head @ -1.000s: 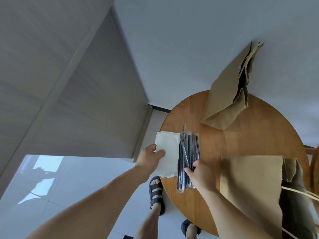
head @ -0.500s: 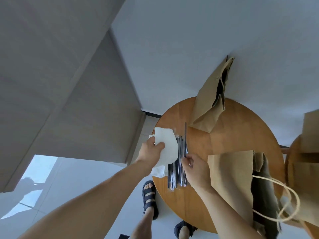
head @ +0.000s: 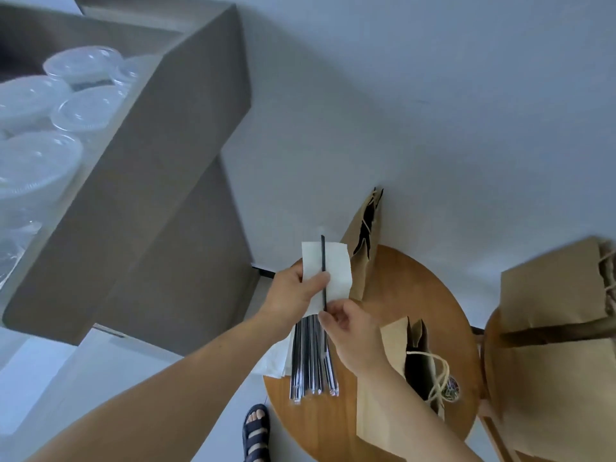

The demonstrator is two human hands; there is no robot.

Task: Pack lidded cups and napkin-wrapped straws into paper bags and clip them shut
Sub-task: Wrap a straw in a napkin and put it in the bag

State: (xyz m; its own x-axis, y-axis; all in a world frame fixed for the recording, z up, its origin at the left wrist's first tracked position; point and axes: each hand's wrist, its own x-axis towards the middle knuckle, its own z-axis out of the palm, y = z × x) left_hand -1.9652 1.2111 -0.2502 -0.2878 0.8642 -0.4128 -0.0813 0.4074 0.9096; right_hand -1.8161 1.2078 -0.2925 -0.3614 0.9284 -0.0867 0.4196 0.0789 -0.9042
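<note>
Left hand pinching napkin, thumb on top. Right hand gripping straw low end, laid across napkin. Spare straws just below. Risk: straw sliding off if thumb pressure drops while rolling.

black straw upright on white napkin | wrapped straws on table

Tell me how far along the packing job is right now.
Early stage. Done: brown paper bags stand open on the round wooden table. In hand: the left hand holds a white napkin while the right hand lays one black straw on it. Left: wrapping, loading the clear lidded cups from the shelf, clipping.
</note>
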